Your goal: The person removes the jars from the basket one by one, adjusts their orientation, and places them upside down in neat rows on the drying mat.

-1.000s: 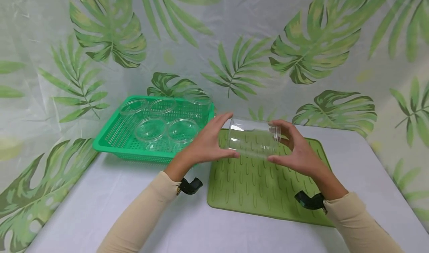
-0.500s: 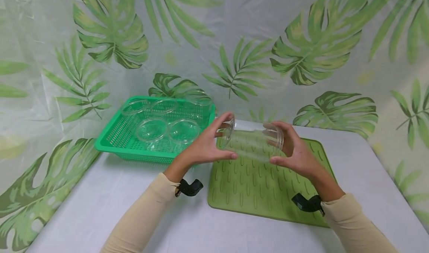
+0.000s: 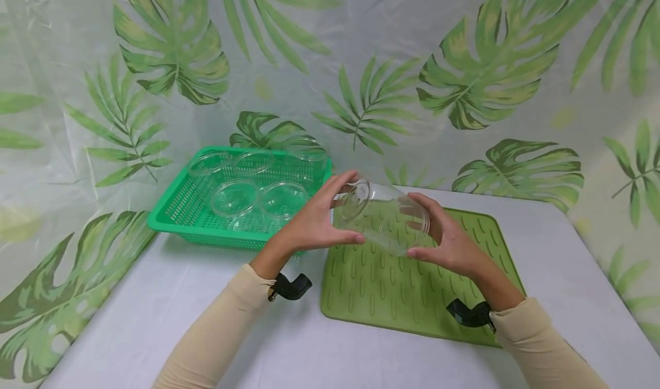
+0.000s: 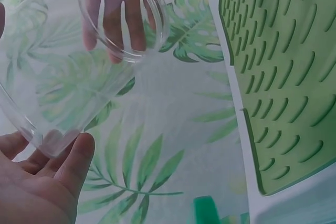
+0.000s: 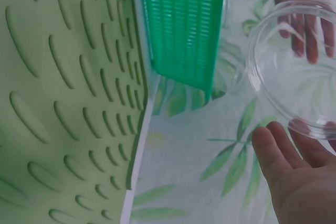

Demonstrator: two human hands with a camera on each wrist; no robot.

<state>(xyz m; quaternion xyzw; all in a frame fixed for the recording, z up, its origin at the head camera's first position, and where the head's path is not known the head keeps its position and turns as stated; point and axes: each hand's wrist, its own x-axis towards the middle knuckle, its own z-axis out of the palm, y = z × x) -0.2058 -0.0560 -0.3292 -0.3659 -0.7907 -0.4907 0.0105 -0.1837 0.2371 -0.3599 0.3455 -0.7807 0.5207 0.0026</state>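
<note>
A clear plastic jar (image 3: 389, 220) lies on its side in the air over the green ridged mat (image 3: 381, 294), held between both hands. My left hand (image 3: 319, 220) grips its base end, thumb below and fingers behind. At the other end, my right hand (image 3: 454, 246) holds the jar by its rim. Tilted, the jar has its base higher on the left and its rim lower on the right. In the left wrist view, the left hand's fingertips (image 4: 83, 145) touch the base edge. The right wrist view shows the ringed rim (image 5: 257, 74) close to the right fingers.
A green slotted basket (image 3: 170, 228) stands at the back left with several clear jars (image 3: 234, 200) in it. White cloth (image 3: 309, 349) covers the table. Behind hangs a leaf-print sheet (image 3: 371, 45).
The jar has turned from nearly level to tilted, its base swinging up toward the camera. My right hand has moved slightly left and down; the left hand stays nearly in place.
</note>
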